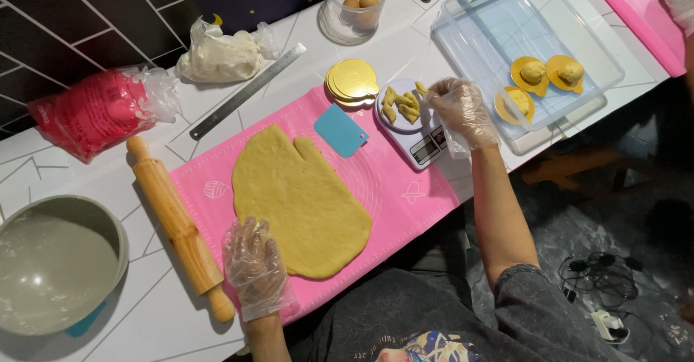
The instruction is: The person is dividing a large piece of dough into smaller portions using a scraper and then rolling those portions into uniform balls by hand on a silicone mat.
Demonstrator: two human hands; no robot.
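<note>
Head view shows your right hand (pixel 463 112) pinching a small dough piece (pixel 421 87) above the heap on the scale (pixel 419 141), while your left hand (pixel 254 264) lies flat and open-palmed on the rolled dough sheet (pixel 300 199) on the pink mat (pixel 405 188). Three dough balls (pixel 533 71) already sit on gold discs in the clear tray (pixel 600 51); most dough looks unportioned. A red bag (pixel 94 112) and a white bag (pixel 220 54) lie at the table's (pixel 159 326) far left.
</note>
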